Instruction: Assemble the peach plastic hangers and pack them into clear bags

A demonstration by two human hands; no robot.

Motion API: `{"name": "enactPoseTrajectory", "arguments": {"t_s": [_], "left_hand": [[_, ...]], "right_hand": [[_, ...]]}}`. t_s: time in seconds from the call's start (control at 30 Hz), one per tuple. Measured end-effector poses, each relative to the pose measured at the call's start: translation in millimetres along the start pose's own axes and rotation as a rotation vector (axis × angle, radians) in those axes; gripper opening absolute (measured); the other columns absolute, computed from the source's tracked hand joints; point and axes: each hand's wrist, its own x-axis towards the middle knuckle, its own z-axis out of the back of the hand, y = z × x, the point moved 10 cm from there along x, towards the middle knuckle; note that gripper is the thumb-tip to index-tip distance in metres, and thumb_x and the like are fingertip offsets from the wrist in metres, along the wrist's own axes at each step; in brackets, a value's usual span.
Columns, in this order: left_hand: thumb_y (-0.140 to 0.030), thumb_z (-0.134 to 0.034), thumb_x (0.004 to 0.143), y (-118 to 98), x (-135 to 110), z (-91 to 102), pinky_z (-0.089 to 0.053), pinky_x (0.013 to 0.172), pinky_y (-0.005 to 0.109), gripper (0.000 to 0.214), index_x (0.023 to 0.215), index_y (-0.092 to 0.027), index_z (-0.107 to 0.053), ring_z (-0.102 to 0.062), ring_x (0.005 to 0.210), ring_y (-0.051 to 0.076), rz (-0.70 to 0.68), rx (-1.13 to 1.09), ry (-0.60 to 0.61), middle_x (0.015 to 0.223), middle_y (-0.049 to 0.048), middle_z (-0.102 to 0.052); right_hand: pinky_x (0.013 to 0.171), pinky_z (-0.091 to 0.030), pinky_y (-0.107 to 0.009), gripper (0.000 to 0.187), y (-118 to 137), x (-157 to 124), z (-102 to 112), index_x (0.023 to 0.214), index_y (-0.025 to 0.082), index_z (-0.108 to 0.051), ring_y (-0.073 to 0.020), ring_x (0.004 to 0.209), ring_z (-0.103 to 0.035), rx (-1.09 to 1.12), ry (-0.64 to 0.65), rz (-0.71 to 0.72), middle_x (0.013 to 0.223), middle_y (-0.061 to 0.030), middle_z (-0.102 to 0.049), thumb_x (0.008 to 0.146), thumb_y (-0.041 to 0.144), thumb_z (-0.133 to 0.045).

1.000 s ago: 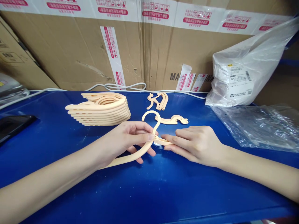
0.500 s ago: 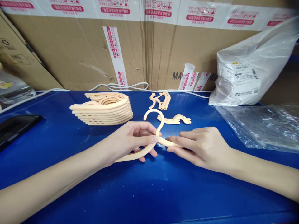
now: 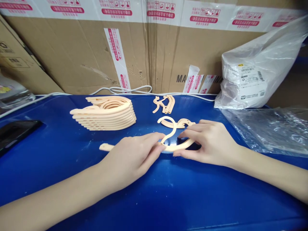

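A cream plastic clothes hanger [image 3: 176,147] is between my two hands low over the blue table, its hook [image 3: 174,125] pointing up and away from me. My left hand [image 3: 132,154] pinches it near the base of the hook and covers much of its left arm, whose tip shows past my knuckles. My right hand [image 3: 208,141] has its thumb and fingers around the curved right arm. Just behind lies a folded cream hanger [image 3: 180,124], partly hidden by the held one and my right hand. Farther back are more folded hanger pieces [image 3: 166,104].
A stack of folded cream hangers [image 3: 106,117] stands at the back left. A dark phone [image 3: 19,133] lies at the left edge. White cable [image 3: 125,89] runs along cardboard boxes [image 3: 84,54]. At right are a white plastic parcel [image 3: 252,77] and clear plastic bags [image 3: 267,131].
The held hanger has turned, its right arm now curving up and its left arm lying straighter. My left hand has rolled over it, back upward. My right hand has shifted slightly away from me.
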Motion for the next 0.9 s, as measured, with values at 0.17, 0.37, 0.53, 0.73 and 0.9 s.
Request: {"name": "enactPoseTrajectory", "arguments": {"t_s": [0.17,0.37,0.53,0.73,0.9], "left_hand": [[-0.041,-0.046,0.101,-15,-4,6.3,-0.043,0.046,0.024,0.029,0.107,-0.017,-0.062,-0.070,0.062,0.015,-0.176,0.120,-0.121,0.088,-0.0007,-0.076],[-0.038,-0.051,0.100,-25,-9,11.3,-0.041,0.043,0.022,0.025,0.100,-0.017,-0.064,-0.069,0.056,0.012,-0.228,0.115,-0.198,0.083,-0.0007,-0.076],[-0.037,-0.053,0.099,-24,-11,7.3,-0.040,0.043,0.021,0.023,0.107,-0.019,-0.063,-0.066,0.055,0.010,-0.224,0.059,-0.177,0.079,-0.0035,-0.073],[-0.037,-0.053,0.099,-20,-12,3.4,-0.039,0.045,0.021,0.023,0.114,-0.022,-0.063,-0.064,0.055,0.009,-0.208,0.019,-0.152,0.078,-0.0054,-0.071],[-0.037,-0.053,0.099,-20,-12,1.9,-0.037,0.043,0.022,0.025,0.116,-0.022,-0.064,-0.063,0.054,0.009,-0.203,0.027,-0.154,0.078,-0.0052,-0.072]], "right_hand": [[0.064,-0.038,-0.031,0.062,-10,4,11,0.083,0.015,-0.066,-0.0153,0.056,-0.057,0.067,-0.038,-0.036,0.061,-0.0003,-0.061,0.078,0.076,-0.057],[0.073,-0.043,-0.033,0.080,-18,2,12,0.112,0.014,-0.060,-0.0200,0.073,-0.062,0.135,-0.067,-0.079,0.082,-0.0039,-0.068,0.066,0.080,-0.065],[0.076,-0.046,-0.033,0.085,-18,2,12,0.122,0.014,-0.056,-0.0209,0.081,-0.063,0.189,-0.087,-0.053,0.090,-0.0043,-0.067,0.065,0.076,-0.070],[0.082,-0.048,-0.038,0.082,-14,2,13,0.119,0.013,-0.057,-0.0239,0.092,-0.064,0.193,-0.102,-0.005,0.103,-0.0087,-0.068,0.068,0.076,-0.068],[0.089,-0.050,-0.040,0.083,-15,3,13,0.123,0.015,-0.056,-0.0278,0.107,-0.061,0.188,-0.110,-0.009,0.119,-0.0138,-0.063,0.067,0.075,-0.069]]}}
